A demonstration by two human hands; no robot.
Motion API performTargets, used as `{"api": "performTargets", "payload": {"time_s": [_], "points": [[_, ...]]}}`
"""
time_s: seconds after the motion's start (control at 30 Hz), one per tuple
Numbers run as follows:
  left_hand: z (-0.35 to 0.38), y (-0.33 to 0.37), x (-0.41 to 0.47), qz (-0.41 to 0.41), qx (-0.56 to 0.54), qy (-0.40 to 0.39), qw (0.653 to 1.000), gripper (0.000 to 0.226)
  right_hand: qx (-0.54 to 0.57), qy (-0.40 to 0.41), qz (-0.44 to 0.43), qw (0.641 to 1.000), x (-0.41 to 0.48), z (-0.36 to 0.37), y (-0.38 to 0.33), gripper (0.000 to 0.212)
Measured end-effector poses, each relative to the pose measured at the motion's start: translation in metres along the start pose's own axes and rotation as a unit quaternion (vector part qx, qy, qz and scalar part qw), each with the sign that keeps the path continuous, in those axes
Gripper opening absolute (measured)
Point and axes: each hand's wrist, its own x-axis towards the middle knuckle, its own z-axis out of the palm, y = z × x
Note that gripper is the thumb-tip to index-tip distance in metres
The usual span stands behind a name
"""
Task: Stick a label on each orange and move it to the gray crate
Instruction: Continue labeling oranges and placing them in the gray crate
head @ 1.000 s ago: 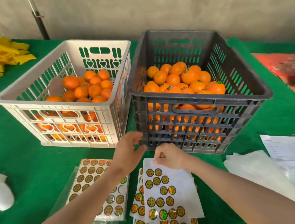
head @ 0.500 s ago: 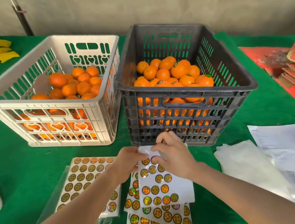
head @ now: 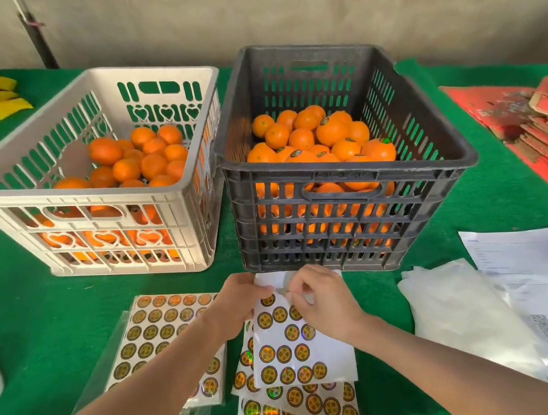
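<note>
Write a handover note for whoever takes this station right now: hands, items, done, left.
Left hand: grips the left edge of the top label sheet.
Right hand: pinches at that sheet's top, apparently peeling a label; the fingers hide the label itself.
Neither hand holds an orange.
White crate: oranges, no labels showing.
Gray crate, to its right: labelled oranges, the fuller pile.
Spare sheets lie left of the top one.
Done: many oranges labelled and moved.
Left: finish the peel, stick the label on a white-crate orange, move it over, and repeat.
</note>
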Motion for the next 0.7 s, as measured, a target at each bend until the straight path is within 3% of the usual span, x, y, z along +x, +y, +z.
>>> {"api": "performTargets", "payload": {"time_s": [0.1,0.13,0.2,0.3,0.37,0.43,0.53,0.7], "points": [[0.002,0.0,0.0,0.062,0.142,0.009,0.988,0.012,0.059,0.036,0.002,0.998,0.002,-0.01,-0.01,0.008],[0.002,0.002,-0.003,0.097,0.206,0.013,0.974,0.011,0.068,0.046,-0.01,0.997,0.005,-0.015,-0.016,0.008],[-0.002,0.011,-0.014,0.208,0.303,0.058,0.928,0.03,0.08,0.07,-0.057,0.993,0.014,-0.028,-0.032,0.008],[-0.026,0.043,-0.042,0.427,0.256,0.078,0.864,0.02,0.09,0.113,-0.17,0.975,0.04,-0.05,-0.067,0.011],[-0.05,0.072,-0.057,0.511,0.228,0.089,0.824,0.013,0.089,0.144,-0.244,0.955,0.067,-0.063,-0.092,0.008],[-0.079,0.101,-0.063,0.535,0.202,0.149,0.807,0.014,0.07,0.168,-0.3,0.936,0.102,-0.072,-0.118,0.012],[-0.132,0.135,-0.049,0.504,0.158,0.217,0.821,0.013,0.029,0.155,-0.326,0.932,0.167,-0.072,-0.149,0.033],[-0.218,0.178,-0.007,0.44,0.08,0.309,0.839,0.027,-0.088,0.008,-0.195,0.977,0.276,-0.036,-0.162,0.067]]}}
